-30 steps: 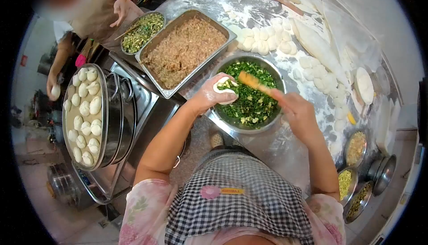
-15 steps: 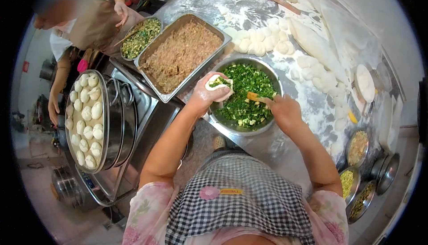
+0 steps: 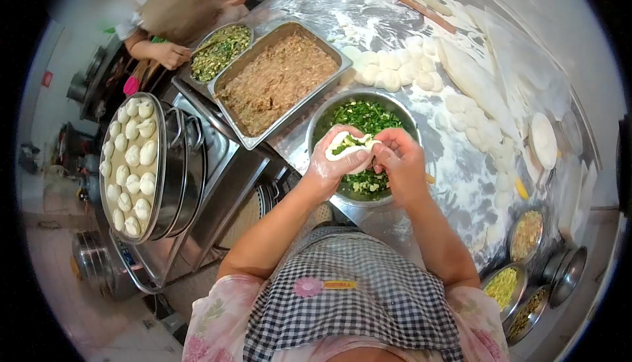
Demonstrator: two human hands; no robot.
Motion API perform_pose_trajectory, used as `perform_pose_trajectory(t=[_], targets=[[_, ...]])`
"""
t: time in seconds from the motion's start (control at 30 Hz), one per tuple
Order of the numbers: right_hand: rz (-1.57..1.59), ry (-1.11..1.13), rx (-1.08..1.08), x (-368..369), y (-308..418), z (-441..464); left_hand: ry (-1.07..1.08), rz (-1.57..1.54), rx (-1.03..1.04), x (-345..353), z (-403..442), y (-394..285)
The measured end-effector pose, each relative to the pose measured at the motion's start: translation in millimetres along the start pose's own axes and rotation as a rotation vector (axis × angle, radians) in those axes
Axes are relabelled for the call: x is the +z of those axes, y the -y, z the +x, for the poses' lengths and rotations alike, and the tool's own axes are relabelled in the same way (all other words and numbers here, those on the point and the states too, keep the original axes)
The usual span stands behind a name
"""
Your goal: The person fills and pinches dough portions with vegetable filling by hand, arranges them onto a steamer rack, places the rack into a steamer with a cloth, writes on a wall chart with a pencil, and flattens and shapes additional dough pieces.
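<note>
A filled dough wrapper [image 3: 342, 143] rests in the cupped fingers of my left hand [image 3: 322, 172], with chopped green filling showing in its open middle. The thumb and fingers of my right hand [image 3: 407, 167] pinch the wrapper's right edge. Both hands are above a steel bowl [image 3: 409, 113] of chopped greens with pale bits [image 3: 368, 113]. A short yellowish handle end [image 3: 430, 178] sticks out to the right of my right hand; whether the hand touches it is hidden.
A tray of minced filling [image 3: 280, 75] stands behind the bowl to the left. Stacked steamers [image 3: 172, 184] bear several buns [image 3: 131, 154]. Dough pieces [image 3: 388, 72] and a rolling pin [image 3: 405, 1] lie on the floured table [image 3: 316, 6]. A co-worker [image 3: 181, 6] stands far left.
My right hand has left the spatula's grip position in the greens and moved left to pinch the wrapper. My left hand has shifted right, over the bowl. The co-worker's hands have moved.
</note>
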State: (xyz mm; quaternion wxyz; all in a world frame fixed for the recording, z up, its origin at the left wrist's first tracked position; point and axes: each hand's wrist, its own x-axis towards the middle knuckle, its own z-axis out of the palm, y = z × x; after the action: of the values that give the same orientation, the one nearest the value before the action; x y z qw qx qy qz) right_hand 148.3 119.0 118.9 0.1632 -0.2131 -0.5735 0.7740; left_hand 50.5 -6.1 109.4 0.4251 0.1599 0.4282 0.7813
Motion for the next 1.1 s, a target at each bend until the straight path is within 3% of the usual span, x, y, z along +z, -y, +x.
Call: perform_pose_trajectory(t=[0.03, 0.13, 0.2, 0.23, 0.37, 0.43, 0.53, 0.6, 0.63, 0.73, 0.77, 0.83, 0.93, 1.0, 1.03, 1.07, 1.1], targets=[[0.081, 0.029, 0.017, -1.2, 2.8, 0.5, 0.017, 0.020, 0.039, 1.1, -1.9, 0.3], [-0.072, 0.124, -0.196, 11.0, 17.6, -7.6, -0.015, 0.060, 0.090, 1.3, -4.1, 4.2], [-0.496, 0.141, -0.353, 8.0, 27.8, -7.6, -0.052, 0.089, 0.066, 2.6, -4.1, 5.8], [-0.706, 0.146, -0.432, 5.4, 32.4, -7.0, 0.028, 0.225, 0.131, 1.7, -4.5, 4.6], [-0.621, 0.276, -0.194, -3.8, 54.9, -7.4, 0.285, 0.838, 0.350, 3.1, -8.9, -22.4], [-0.604, 0.382, -0.099, -1.2, 73.5, -9.4, 0.249, 0.793, 0.257, 15.2, -13.3, -31.9], [-0.770, 0.338, -0.447, 3.2, 59.1, -10.5, 0.195, 0.810, 0.317, 19.7, -12.5, -24.9], [-0.758, 0.277, -0.530, 5.5, 48.7, -12.3, 0.213, 0.994, 0.380, 15.2, -8.8, -20.0], [-0.747, 0.248, -0.571, 7.3, 44.8, -14.0, 0.186, 0.933, 0.421, 14.6, -9.5, -17.0], [-0.821, 0.283, -0.709, 12.2, 43.5, -20.9, 0.135, 1.096, 0.387, 5.9, -10.4, -15.1], [-0.895, 0.313, -0.741, 12.8, 40.0, -19.5, 0.120, 0.936, 0.429, 1.7, -11.4, -9.5], [-1.039, 0.371, -0.801, 12.1, 30.9, -18.0, 0.054, 0.918, 0.328, -7.7, -17.2, -0.2], [-0.847, 0.409, -0.610, 19.3, 29.6, -14.0, 0.032, 0.938, 0.287, -23.4, -28.1, -0.9], [-0.670, 0.208, -0.493, 19.9, 44.8, -19.1, 0.022, 0.971, 0.294, -27.1, -38.4, -13.1], [-0.554, 0.126, -0.437, 17.4, 46.8, -16.6, -0.098, 0.569, -0.002, -23.4, -44.9, -19.8], [-0.487, 0.111, -0.231, 14.7, 53.4, -17.5, -0.162, 0.410, -0.190, -25.9, -50.9, -31.1], [-0.443, 0.064, -0.161, 16.9, 49.6, -17.5, -0.136, 0.301, -0.184, -37.0, -59.5, -35.6]])
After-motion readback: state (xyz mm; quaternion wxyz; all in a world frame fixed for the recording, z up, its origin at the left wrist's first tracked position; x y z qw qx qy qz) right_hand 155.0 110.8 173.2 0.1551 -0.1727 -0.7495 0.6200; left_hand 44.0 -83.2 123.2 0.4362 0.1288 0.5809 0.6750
